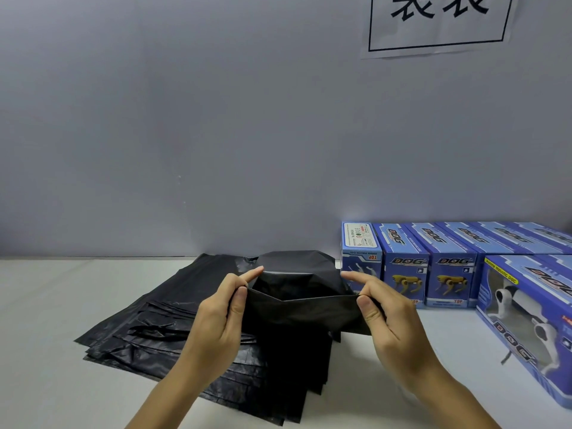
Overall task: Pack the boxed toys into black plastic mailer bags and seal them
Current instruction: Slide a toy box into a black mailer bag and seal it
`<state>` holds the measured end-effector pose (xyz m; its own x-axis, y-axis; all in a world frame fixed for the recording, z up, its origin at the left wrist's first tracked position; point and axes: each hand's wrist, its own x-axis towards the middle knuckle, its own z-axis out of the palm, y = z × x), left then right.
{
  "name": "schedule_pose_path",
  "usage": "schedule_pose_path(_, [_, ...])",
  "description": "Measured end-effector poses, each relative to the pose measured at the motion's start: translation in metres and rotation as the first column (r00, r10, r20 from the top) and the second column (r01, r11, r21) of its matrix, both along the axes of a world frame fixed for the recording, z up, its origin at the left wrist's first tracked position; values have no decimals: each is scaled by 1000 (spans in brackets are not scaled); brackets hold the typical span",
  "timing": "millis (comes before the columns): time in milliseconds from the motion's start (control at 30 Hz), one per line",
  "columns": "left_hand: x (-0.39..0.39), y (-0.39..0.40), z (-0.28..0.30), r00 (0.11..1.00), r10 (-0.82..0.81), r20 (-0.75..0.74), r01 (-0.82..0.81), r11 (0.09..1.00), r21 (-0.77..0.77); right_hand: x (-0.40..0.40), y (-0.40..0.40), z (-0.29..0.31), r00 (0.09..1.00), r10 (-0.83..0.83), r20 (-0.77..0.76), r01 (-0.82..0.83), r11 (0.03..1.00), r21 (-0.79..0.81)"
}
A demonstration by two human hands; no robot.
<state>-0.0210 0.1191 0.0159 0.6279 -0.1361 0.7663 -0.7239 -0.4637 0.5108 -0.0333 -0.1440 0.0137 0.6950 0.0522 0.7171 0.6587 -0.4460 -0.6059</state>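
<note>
I hold a black plastic mailer bag [301, 314] up over the table, its mouth pulled open toward me. My left hand [216, 317] pinches the near lip at the left corner, index finger pointing out along the far lip. My right hand [387, 317] pinches the right corner the same way. The bag bulges at the back; what is inside it is hidden. Under it lies a fanned stack of flat black mailer bags [161, 335]. Blue boxed toy dogs [430, 270] stand in a row at the right against the wall.
A larger blue toy box [526, 323] with a white robot dog lies at the right edge. A white paper sign [439, 23] hangs on the grey wall. The white table [46, 320] stretches out to the left of the stack.
</note>
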Motion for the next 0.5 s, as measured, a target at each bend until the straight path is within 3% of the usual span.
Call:
schedule_pose_path(167, [-2, -3, -2, 1000, 9, -6, -9, 1000, 12, 1, 1, -2, 998, 21, -60, -21, 1000, 10])
schedule_pose_path(300, [-5, -10, 0, 998, 57, 13, -57, 998, 1, -1, 1, -1, 998, -56, -6, 56, 998, -22])
schedule_pose_path(500, [-8, -16, 2, 995, 79, -62, -89, 979, -186, -1, 7, 3, 995, -89, 36, 89, 996, 11])
